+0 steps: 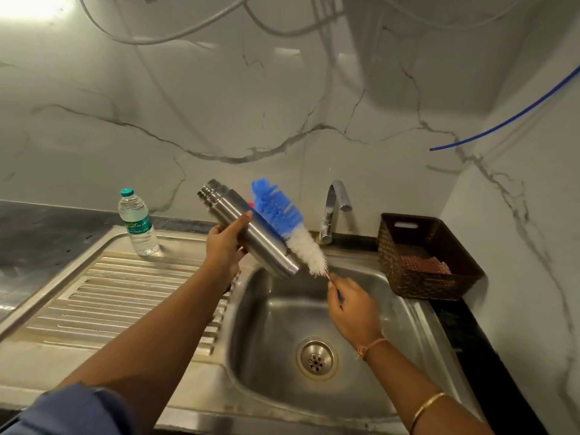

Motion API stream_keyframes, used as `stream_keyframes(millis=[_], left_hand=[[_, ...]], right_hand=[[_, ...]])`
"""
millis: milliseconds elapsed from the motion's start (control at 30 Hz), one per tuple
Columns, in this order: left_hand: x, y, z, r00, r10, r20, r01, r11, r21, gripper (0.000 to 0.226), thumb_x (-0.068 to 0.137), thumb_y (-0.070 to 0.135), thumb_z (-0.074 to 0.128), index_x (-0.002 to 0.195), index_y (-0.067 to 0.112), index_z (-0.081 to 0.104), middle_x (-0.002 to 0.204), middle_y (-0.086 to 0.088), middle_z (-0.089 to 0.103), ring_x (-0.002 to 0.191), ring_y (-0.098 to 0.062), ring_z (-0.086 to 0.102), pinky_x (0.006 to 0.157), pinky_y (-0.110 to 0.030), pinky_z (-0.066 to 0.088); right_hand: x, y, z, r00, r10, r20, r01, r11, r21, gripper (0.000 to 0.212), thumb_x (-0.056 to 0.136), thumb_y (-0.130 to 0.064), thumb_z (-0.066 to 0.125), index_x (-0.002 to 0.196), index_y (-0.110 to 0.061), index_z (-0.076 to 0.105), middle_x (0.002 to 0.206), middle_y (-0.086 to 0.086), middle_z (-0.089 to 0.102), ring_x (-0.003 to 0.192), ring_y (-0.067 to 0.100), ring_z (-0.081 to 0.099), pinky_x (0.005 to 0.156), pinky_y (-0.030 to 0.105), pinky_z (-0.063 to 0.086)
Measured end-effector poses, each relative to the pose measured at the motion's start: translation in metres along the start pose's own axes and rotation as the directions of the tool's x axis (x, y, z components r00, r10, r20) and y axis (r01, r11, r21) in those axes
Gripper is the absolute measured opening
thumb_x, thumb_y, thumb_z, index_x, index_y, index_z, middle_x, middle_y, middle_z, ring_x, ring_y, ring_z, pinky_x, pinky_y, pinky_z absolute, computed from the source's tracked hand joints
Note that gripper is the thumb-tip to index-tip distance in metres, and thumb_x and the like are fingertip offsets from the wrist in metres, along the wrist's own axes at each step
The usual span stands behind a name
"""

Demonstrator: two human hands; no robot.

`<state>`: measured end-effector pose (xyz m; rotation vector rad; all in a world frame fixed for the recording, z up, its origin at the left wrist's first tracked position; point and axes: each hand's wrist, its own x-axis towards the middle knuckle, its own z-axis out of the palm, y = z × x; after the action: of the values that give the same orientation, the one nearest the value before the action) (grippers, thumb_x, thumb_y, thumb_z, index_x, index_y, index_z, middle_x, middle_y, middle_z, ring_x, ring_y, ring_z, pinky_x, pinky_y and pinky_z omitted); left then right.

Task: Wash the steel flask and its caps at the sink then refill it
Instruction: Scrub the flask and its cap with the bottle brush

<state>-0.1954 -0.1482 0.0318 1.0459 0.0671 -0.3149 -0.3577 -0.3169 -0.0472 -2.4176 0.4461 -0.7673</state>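
the left hand [224, 246] is gripping the steel flask [251, 233] around its middle, fingers wrapping behind the body and the thumb lying along the front. the flask is tilting in the air, its threaded neck pointing up toward the back left and its flat base hanging low above the back left corner of the sink basin [251, 340]. the right hand [353, 309] is pinching the thin handle of a bottle brush [282, 218] between curled fingers and thumb, over the back of the basin. the brush is lying alongside the right flank of the flask, outside it, with the white bristles near the base and the blue bristles reaching up past the shoulder. a thread band [370, 345] is sitting on the right wrist, with a gold bangle [426, 406] further up the forearm. a blue sleeve [78, 412] is showing on the left arm. the drain [316, 358] is sitting in the basin floor. a plastic water bottle [138, 224] is standing upright at the back edge of the ribbed drainboard [125, 293], well left of the flask. the tap [334, 208] is rising from the back rim of the sink, just right of the brush. a brown woven basket [439, 290] is resting on the counter by the sink's back right corner, holding a reddish cloth [423, 263].
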Motion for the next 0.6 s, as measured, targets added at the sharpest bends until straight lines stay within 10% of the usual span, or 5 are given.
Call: stream_keyframes(millis=[200, 600], left_hand=[[-0.008, -0.021, 0.014, 0.992, -0.026, 0.124, 0.020, 0.998, 0.054, 0.056, 0.078, 0.014, 0.074, 0.127, 0.008, 0.048, 0.118, -0.012, 0.063, 0.105, -0.028, 0.063, 0.085, -0.041, 0.055], [-0.009, -0.026, 0.014, 0.977, -0.077, 0.199, 0.062, 0.995, 0.078, 0.046, 0.083, 0.018, 0.066, 0.123, 0.008, 0.047, 0.114, -0.014, 0.060, 0.100, -0.028, 0.062, 0.077, -0.037, 0.052]], right_hand=[[0.021, -0.028, 0.004, 0.998, -0.065, -0.026, 0.067, 0.994, 0.082, 0.032, 0.095, -0.023, 0.046, 0.124, -0.017, 0.060, 0.110, 0.004, 0.066, 0.094, 0.021, 0.063, 0.080, 0.035, 0.053], [0.006, 0.004, -0.004, 1.000, 0.015, -0.010, -0.012, 0.973, 0.231, 0.026, 0.095, -0.014, 0.051, 0.116, -0.013, 0.066, 0.078, -0.006, 0.065, 0.069, 0.003, 0.058, 0.063, 0.016, 0.045]])
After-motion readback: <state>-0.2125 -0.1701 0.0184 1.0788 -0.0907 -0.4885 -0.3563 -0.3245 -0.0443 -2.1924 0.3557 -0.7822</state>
